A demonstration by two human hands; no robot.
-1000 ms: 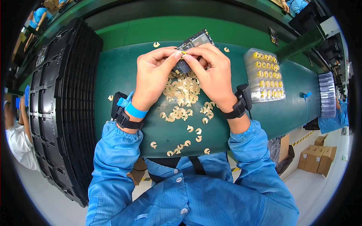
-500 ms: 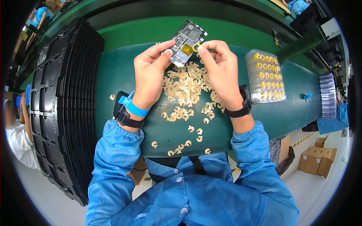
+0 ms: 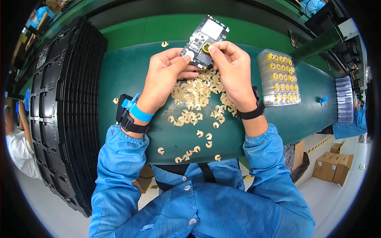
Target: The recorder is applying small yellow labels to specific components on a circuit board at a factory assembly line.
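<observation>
My left hand (image 3: 162, 77) grips a dark printed circuit board (image 3: 194, 39) by its lower left edge. The thumb is on top near a round white spot, and some fingers are underneath. My right hand (image 3: 232, 69) is closed, thumb and forefinger pinching a small round yellow-rimmed piece (image 3: 206, 47) against the board's face. The piece looks dark inside its rim, and the fingertips partly cover it. Beneath both hands, a loose heap of pale beige C-shaped pieces (image 3: 195, 93) is spread on the green tabletop (image 3: 127, 75).
To the right stands a clear plastic tray (image 3: 266, 98) with rows of yellow-rimmed round pieces. Tall stacked black trays (image 3: 65, 107) flank the table's left side. More clear trays (image 3: 344, 99) are stacked at far right. Cardboard boxes (image 3: 331, 166) sit on the floor.
The board has moved slightly up and to the right and tilted. The yellow-rimmed piece has gone from beside the board's edge onto its face; the yellow square no longer shows.
</observation>
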